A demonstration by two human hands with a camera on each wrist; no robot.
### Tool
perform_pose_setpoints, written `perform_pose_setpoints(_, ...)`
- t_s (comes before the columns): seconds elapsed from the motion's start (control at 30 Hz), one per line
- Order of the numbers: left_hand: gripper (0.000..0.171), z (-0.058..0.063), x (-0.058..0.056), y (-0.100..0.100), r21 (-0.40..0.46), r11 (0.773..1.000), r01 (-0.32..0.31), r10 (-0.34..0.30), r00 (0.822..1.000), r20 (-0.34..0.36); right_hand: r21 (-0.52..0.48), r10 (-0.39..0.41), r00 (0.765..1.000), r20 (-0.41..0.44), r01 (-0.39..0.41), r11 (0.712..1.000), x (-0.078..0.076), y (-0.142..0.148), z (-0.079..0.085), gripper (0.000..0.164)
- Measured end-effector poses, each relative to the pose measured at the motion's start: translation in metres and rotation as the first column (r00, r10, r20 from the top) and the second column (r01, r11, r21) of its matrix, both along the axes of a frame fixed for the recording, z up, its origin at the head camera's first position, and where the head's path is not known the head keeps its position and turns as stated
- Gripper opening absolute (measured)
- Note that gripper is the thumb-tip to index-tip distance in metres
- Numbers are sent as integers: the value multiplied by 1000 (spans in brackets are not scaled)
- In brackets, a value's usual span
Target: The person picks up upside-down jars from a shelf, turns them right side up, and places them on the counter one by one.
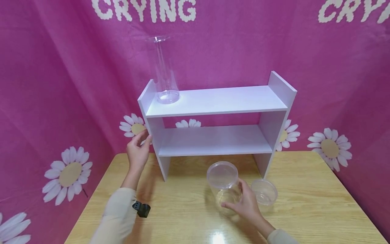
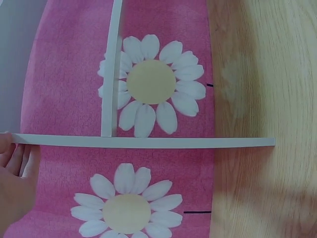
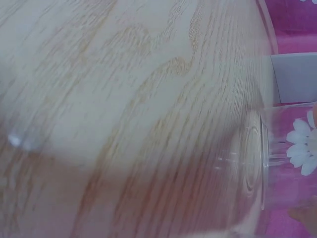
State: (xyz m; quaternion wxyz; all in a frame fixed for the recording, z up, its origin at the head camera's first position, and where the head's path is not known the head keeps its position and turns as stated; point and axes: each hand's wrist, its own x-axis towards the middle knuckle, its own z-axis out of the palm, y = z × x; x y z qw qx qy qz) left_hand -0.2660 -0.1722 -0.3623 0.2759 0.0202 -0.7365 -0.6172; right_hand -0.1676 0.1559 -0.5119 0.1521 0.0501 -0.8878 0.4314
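Note:
My right hand (image 1: 245, 205) grips a clear cylindrical container (image 1: 222, 174) low on its side, thumb in front. The container is over the table, in front of the shelf's right half; whether it touches the wood I cannot tell. In the right wrist view, transparent plastic (image 3: 255, 158) fills much of the picture. My left hand (image 1: 138, 149) touches the left side panel of a white two-tier shelf (image 1: 216, 101). In the left wrist view, the thumb is at the panel's front edge (image 2: 148, 142) and the fingers lie along its outer face.
A tall clear cylinder (image 1: 166, 76) stands at the left end of the top shelf board. Beside my right hand, another clear round container (image 1: 264, 192) is on the wooden table (image 1: 304, 203). A pink curtain (image 1: 225, 44) with daisies hangs behind and at the sides.

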Motion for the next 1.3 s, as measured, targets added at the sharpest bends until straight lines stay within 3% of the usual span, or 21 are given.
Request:
perform_pose_setpoints(0.2, 32, -1, 1, 2, -14, 1000, -21, 21, 1000, 17, -78, -1, 998, 69, 6, 997, 4, 3, -8, 98)
perform_pose_setpoints(0.4, 32, -3, 1, 2, -3, 999, -39, 39, 999, 7, -44, -21, 999, 42, 23, 999, 6, 2, -12, 100)
perform_pose_setpoints(0.7, 31, -3, 0, 3, -3, 999, -35, 35, 999, -14, -60, -9, 998, 64, 13, 998, 12, 2, -4, 113)
perform_pose_setpoints(1.0, 31, -3, 0, 1, 4, 999, -32, 32, 999, -17, -77, 16, 997, -72, -22, 997, 17, 7, 33, 119)
perform_pose_setpoints(1.3, 33, -2, 0, 0, 1, 1000, -23, 23, 999, 24, -19, 70, 987, -143, -73, 997, 10, 15, 96, 116)
